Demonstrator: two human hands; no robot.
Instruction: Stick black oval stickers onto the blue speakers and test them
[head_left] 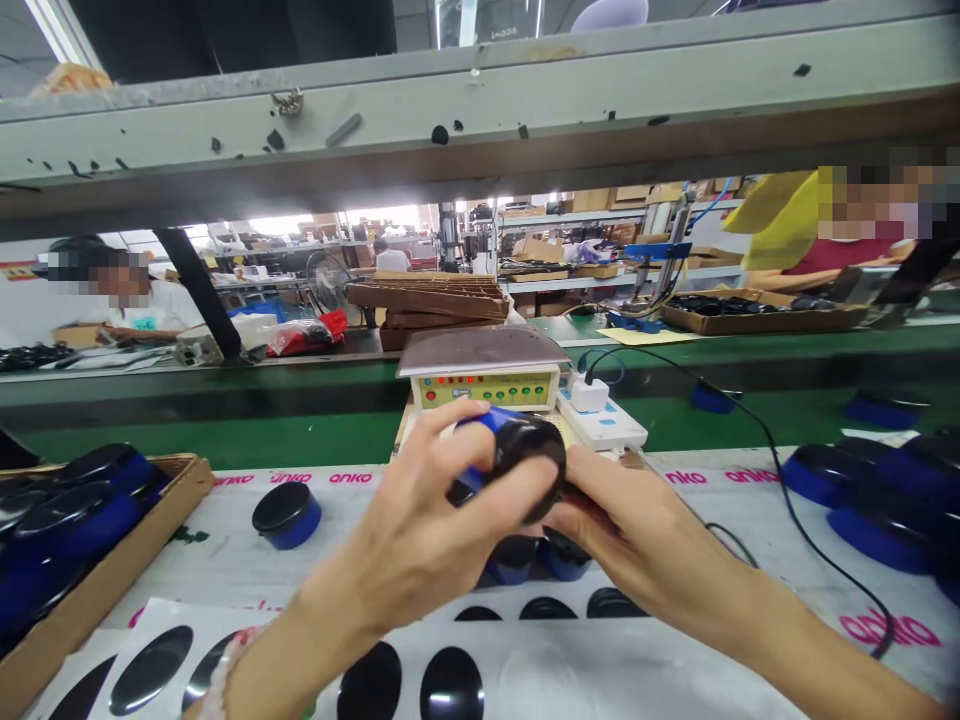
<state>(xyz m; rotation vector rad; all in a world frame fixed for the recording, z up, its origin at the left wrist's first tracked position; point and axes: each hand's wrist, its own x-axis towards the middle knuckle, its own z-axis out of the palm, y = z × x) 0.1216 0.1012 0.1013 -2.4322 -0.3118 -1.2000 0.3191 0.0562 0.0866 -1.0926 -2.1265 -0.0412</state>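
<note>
Clamping a round blue-black piece (517, 445), the left grip (450, 495) is over the surface (225, 555); the right grip (626, 510) touches it, how closed I cannot tell. Left of both is some room before the carton (112, 580) edge; beyond, a control box (487, 388) blocks; rightward, a cable (772, 450).

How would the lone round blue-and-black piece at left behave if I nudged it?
The lone piece would probably slide rather than tip, since it sits low and wide. Its shiny black top may feel slippery. Being round, it could roll on edge.
</note>
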